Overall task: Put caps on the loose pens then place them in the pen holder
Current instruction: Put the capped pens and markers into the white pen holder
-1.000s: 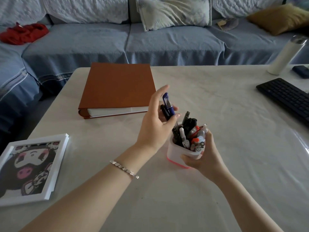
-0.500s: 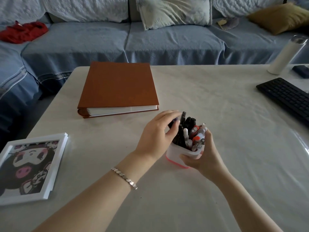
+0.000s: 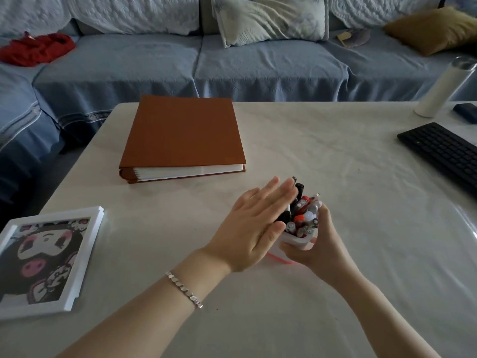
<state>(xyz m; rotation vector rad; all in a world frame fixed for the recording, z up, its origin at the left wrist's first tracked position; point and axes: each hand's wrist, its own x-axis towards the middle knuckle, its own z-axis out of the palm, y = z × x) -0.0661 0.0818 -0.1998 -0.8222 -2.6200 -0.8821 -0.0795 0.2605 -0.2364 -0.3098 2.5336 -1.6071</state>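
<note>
The pen holder [image 3: 295, 239], full of pens [image 3: 303, 213], is steadied on the pale desk [image 3: 335, 151] by the right grip [image 3: 318, 245] curled round its side, while the left grip [image 3: 254, 228] — flat, fingers straight, holding nothing — is pressed against the pens, seemingly to settle them; a blue sofa [image 3: 258, 65] is seen behind.

- pen holder [image 3: 295, 239]: a small white cup with a red-pink bottom edge, standing on the table [image 3: 335, 156] towards its near middle. Only its near rim and base edge show.
- pens [image 3: 303, 211]: a tight bundle of black, red and pale capped pens packed upright in the holder. The black ones at the far side rise highest.
</note>
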